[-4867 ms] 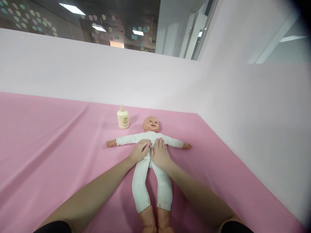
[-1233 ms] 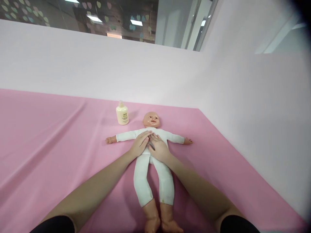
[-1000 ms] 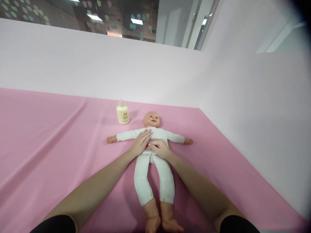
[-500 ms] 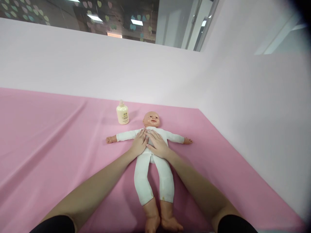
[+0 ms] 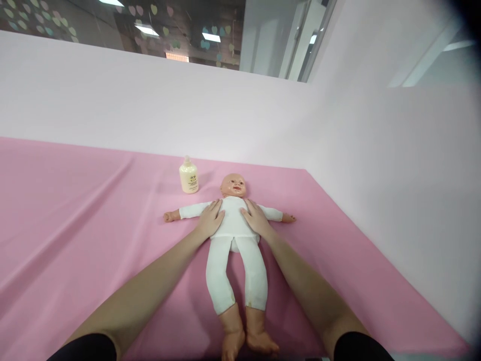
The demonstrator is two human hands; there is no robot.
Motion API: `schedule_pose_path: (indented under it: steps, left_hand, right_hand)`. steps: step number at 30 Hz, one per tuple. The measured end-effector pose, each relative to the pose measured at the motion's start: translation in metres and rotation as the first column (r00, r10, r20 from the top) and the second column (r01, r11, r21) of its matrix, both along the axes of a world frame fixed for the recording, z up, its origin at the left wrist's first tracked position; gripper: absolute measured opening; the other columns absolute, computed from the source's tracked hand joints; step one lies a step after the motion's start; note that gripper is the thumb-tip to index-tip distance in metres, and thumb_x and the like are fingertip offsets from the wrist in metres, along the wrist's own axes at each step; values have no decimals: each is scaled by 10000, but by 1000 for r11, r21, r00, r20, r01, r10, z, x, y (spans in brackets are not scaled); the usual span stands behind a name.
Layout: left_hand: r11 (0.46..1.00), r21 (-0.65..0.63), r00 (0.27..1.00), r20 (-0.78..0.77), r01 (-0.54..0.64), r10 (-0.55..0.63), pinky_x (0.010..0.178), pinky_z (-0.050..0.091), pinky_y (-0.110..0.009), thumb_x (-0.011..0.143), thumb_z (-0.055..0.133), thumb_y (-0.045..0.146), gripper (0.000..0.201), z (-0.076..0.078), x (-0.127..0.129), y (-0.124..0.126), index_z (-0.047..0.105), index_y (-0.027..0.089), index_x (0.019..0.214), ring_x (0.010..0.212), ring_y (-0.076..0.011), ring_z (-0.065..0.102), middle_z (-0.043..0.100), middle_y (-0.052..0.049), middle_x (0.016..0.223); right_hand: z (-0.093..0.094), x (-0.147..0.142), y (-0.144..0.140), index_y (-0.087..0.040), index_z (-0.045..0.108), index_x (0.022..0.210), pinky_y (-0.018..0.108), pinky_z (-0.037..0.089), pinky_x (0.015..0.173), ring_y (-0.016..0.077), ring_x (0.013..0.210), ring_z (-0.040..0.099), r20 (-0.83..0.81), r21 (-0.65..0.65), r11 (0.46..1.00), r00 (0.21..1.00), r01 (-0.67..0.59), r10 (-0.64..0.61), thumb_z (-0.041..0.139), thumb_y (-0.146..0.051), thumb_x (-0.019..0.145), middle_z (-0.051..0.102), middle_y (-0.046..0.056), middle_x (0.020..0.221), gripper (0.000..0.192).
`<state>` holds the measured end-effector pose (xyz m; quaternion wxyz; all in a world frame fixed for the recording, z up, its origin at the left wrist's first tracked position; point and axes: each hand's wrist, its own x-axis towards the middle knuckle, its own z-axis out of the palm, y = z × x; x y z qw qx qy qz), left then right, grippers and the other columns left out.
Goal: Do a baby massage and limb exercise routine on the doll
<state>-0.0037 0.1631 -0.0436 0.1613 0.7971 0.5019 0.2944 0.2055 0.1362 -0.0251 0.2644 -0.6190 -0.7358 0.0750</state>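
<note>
A baby doll (image 5: 233, 218) with a white cloth body lies on its back, head away from me and arms stretched out sideways. My left hand (image 5: 211, 218) lies flat on the left side of its chest, near the shoulder, with the fingers extended. On the right side of the chest rests my right hand (image 5: 256, 217), also open, its fingers reaching toward the shoulder. Between the two hands the white chest shows bare of any touch. Neither hand grasps anything.
A cream-coloured bottle (image 5: 189, 176) with a dark print stands upright to the left of the doll's head. Pink sheeting (image 5: 112, 215) covers the surface, with some creases. White walls (image 5: 150, 105) rise behind and to the right, below a window (image 5: 188, 25).
My hands have slid apart from the middle of the doll's chest, the left one leftward and the right one rightward, out to its sides. The doll and bottle stay in place.
</note>
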Motion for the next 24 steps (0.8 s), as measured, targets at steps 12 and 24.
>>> schedule_pose_path:
  steps: [12,24]
  left_hand:
    - [982,114,970,-175,-150,168,1124,264,-486,929,298,425,523,1,-13,2,522,143,1308,1316,-295,435,511,-140,1390]
    - [919,211,837,-383,-333,391,1010,308,-452,908,332,369,415,21,-36,0,626,182,1135,1064,-294,543,648,-116,1112]
  right_hand:
    - [-3,30,4,-139,590,1217,424,253,1059,253,1168,541,227,10,960,934,281,-276,322,-371,965,650,143,1200,436]
    - [-1,38,2,-120,686,1031,488,182,1055,298,1076,568,323,55,896,842,440,-433,353,-386,929,684,168,1083,439]
